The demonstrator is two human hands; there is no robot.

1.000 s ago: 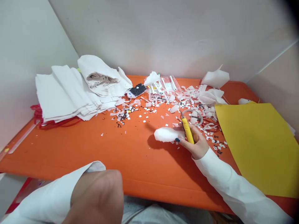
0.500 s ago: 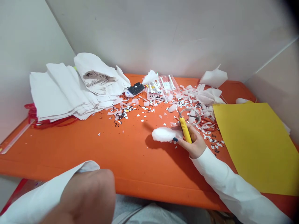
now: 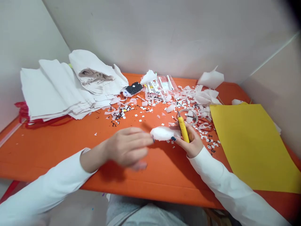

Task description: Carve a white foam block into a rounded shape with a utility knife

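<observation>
My right hand [image 3: 194,142] holds two things at once. One is a yellow utility knife [image 3: 183,129], its thin blade pointing up and away from me. The other is a white, rounded foam piece [image 3: 162,133], pinched by its right end with the thumb in front. My left hand [image 3: 130,147] is at the foam's left end, somewhat blurred. Its fingers stretch toward the foam, the thumb apart below them. The fingertips overlap the foam's edge in view; whether they touch it I cannot tell.
White foam scraps and paper bits [image 3: 174,108] litter the orange table [image 3: 77,150]. Behind them lie markers in a clear case [image 3: 168,83]. A tape roll [image 3: 194,116] sits beyond my right hand. Stacked white sheets [image 3: 54,91] lie left, a yellow sheet [image 3: 254,147] right.
My left hand has come up from the lower left edge over the table to the foam's left end. My right hand keeps its hold on foam and knife; the view has shifted slightly.
</observation>
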